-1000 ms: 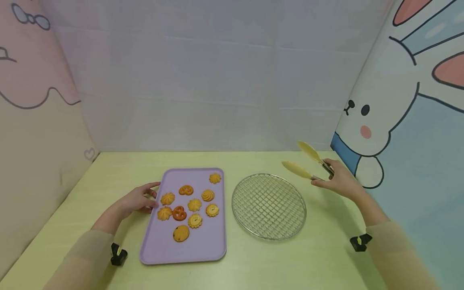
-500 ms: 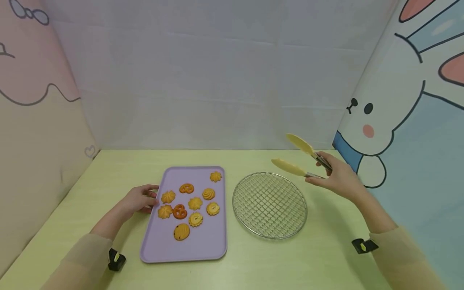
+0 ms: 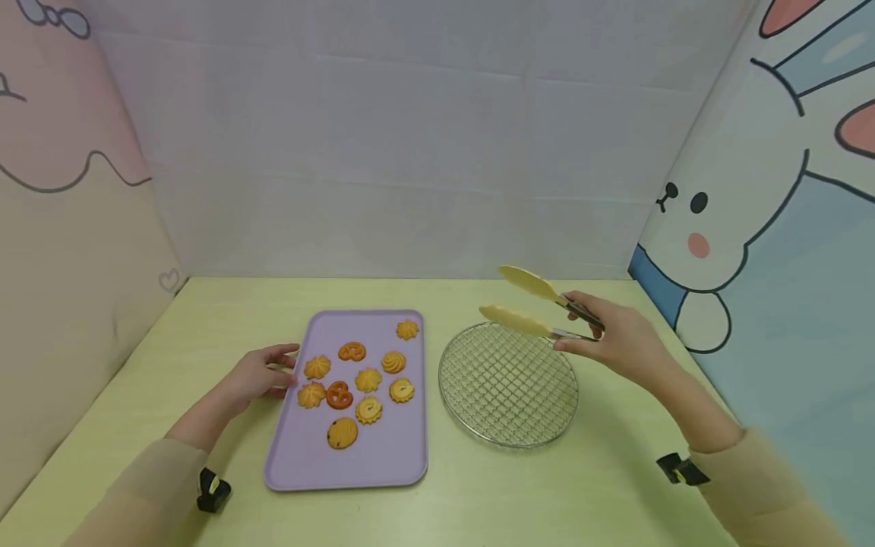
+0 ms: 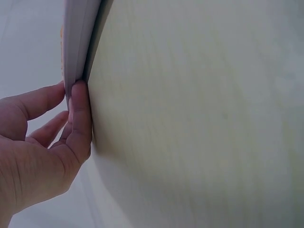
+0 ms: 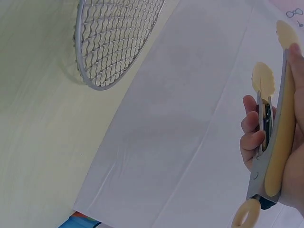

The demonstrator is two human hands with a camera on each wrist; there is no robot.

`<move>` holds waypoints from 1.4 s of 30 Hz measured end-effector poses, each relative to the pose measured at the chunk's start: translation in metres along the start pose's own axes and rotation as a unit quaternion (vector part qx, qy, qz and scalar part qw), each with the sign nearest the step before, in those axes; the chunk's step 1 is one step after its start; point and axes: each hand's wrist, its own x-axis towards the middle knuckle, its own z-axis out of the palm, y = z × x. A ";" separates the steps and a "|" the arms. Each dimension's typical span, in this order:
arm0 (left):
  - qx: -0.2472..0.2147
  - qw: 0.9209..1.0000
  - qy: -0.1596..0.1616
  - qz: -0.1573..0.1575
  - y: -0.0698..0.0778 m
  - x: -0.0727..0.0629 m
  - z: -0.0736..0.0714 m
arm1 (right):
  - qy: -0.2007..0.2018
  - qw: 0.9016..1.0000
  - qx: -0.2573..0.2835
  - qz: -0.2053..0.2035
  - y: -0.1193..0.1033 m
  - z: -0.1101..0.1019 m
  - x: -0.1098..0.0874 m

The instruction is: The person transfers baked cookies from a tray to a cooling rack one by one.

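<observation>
My left hand [image 3: 263, 374] holds the left rim of a lilac tray [image 3: 376, 471]. In the left wrist view the thumb lies on one side of the rim [image 4: 78, 42] and the fingers on the other. Several cookies lie on the tray, among them a swirl cookie [image 3: 393, 362], a pretzel [image 3: 339, 395] and an oval cookie [image 3: 342, 433]. My right hand [image 3: 618, 334] grips pale yellow tongs [image 3: 529, 282] above the far right part of a round wire rack [image 3: 509, 395]. Their two tips are spread apart and point left, with nothing between them. The right wrist view shows the tongs' ring end [image 5: 247, 213].
Tray and rack stand side by side on a pale yellow-green table [image 3: 492, 501], a narrow gap between them. A white sheet [image 3: 383, 167] hangs along the table's back edge. Cartoon-printed walls close in both sides, with a rabbit [image 3: 711, 220] on the right.
My right hand has carried the tongs to the left, from beside the rack to over its far right part. My left hand stays at the tray's rim. The cookies have not moved.
</observation>
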 end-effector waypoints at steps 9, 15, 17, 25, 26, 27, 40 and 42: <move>0.016 1.000 -0.004 0.013 -0.003 0.003 0.000 | 0.056 0.995 -0.003 -0.082 -0.024 0.013 0.003; 0.016 1.000 -0.009 0.012 -0.003 0.002 -0.003 | 0.031 0.994 0.014 -0.106 -0.041 0.023 0.004; 0.015 1.000 -0.012 0.010 -0.004 0.001 -0.003 | 0.018 0.994 0.013 -0.110 -0.047 0.027 0.005; 0.019 1.000 -0.014 0.009 -0.004 0.002 -0.001 | -0.016 0.991 0.016 -0.132 -0.063 0.047 0.006; 0.019 1.000 -0.015 0.012 -0.003 0.002 -0.001 | -0.017 0.991 0.017 -0.135 -0.064 0.049 0.006; 0.019 1.000 -0.015 0.014 -0.003 0.003 -0.001 | -0.018 0.990 0.018 -0.137 -0.066 0.051 0.006; 0.011 1.000 -0.019 0.015 -0.002 0.004 -0.001 | -0.044 0.981 -0.033 -0.184 -0.080 0.083 0.020; 0.012 1.000 -0.020 0.015 -0.002 0.003 -0.001 | -0.057 0.979 -0.032 -0.193 -0.084 0.088 0.021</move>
